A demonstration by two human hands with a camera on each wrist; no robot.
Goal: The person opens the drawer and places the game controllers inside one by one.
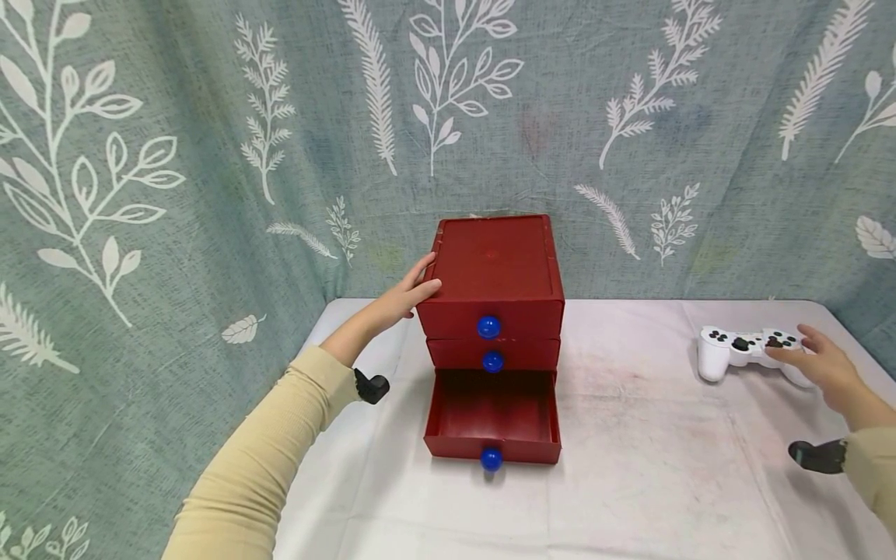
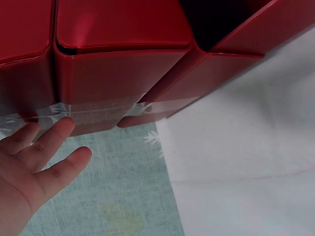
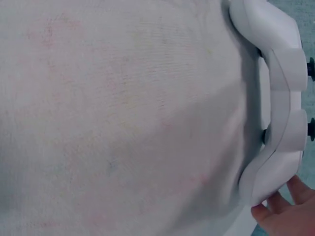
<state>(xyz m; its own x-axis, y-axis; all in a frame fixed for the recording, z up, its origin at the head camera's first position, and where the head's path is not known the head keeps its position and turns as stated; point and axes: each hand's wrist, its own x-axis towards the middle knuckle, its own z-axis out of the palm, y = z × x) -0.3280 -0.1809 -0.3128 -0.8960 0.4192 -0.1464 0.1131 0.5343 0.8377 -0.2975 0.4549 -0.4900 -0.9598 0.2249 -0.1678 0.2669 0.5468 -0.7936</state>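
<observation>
A red drawer unit (image 1: pixel 492 257) with blue round knobs stands on the white-covered table, its bottom drawer (image 1: pixel 493 408) pulled out and bare inside. My left hand (image 1: pixel 402 302) lies along the unit's upper left side, fingers extended. In the left wrist view, the fingertips (image 2: pixel 63 125) are right at clear tape (image 2: pixel 93 112) on the unit's side. At the right is a white game controller (image 1: pixel 717 354) with black thumbsticks. My right hand (image 1: pixel 826 365) is at its right end, thumb over the face. Seen from the right wrist, loosely bent fingers (image 3: pixel 278 201) meet the controller's handle.
A green curtain (image 1: pixel 532 140) with white leaf prints hangs behind the table and along its left side. The upper drawer (image 1: pixel 455 317) and middle drawer (image 1: pixel 455 354) are pushed in. The white tablecloth (image 1: pixel 630 467) has faint stains.
</observation>
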